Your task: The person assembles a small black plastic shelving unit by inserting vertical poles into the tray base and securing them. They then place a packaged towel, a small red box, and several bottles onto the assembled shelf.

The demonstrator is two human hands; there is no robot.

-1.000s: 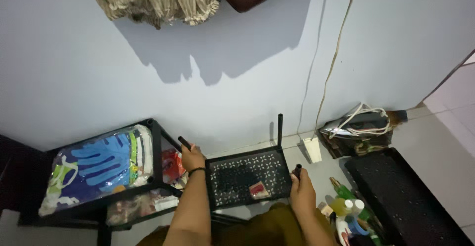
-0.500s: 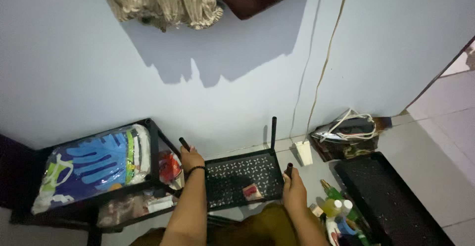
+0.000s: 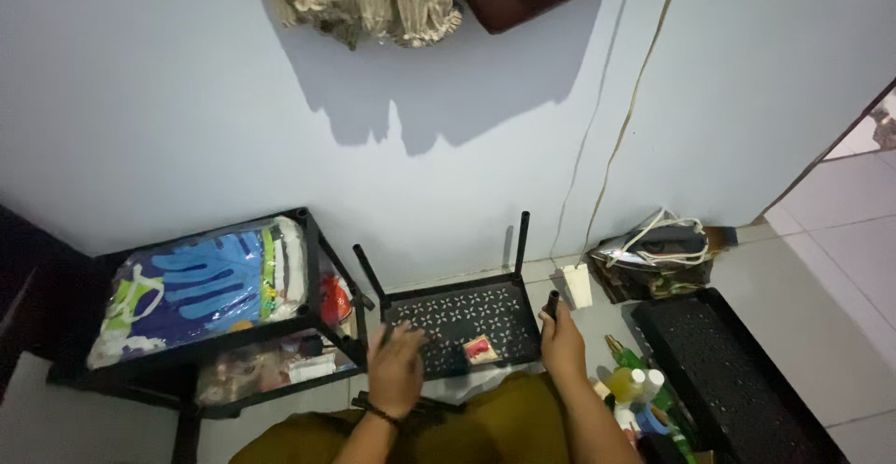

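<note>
Right now your right hand (image 3: 563, 341) is closed around the top of a short black post (image 3: 552, 305) at the near right corner of the perforated black shelf tray (image 3: 459, 322); the post stands close to upright, its long axis running toward 12 o'clock in the head view. Your left hand (image 3: 396, 369) lies spread and motion-blurred over the tray's near left corner, fingers loose and gripping nothing that you can make out. From that hand, a loose-looking black post (image 3: 371, 275) rises at about 11 o'clock, leaning left, its foot at the tray's far left corner. A third post (image 3: 522, 237) stands straight at the far right corner, at 12 o'clock from your right hand and apart from it. So the left hand is nearer the leaning post, the right hand nearer both right-side posts. A small red-and-white packet (image 3: 479, 349) sits on the tray between your hands, near the front edge. At 9 o'clock from the tray stands a black shelf frame (image 3: 313, 268) loaded with a bagged blue-patterned bundle (image 3: 201, 287). At 3 o'clock, a second black tray (image 3: 737, 380) lies flat on the floor tiles, with bottles (image 3: 630, 385) between it and your right forearm. A white cord (image 3: 611, 137) runs down the wall to a plug block (image 3: 579, 284) behind the tray.
</note>
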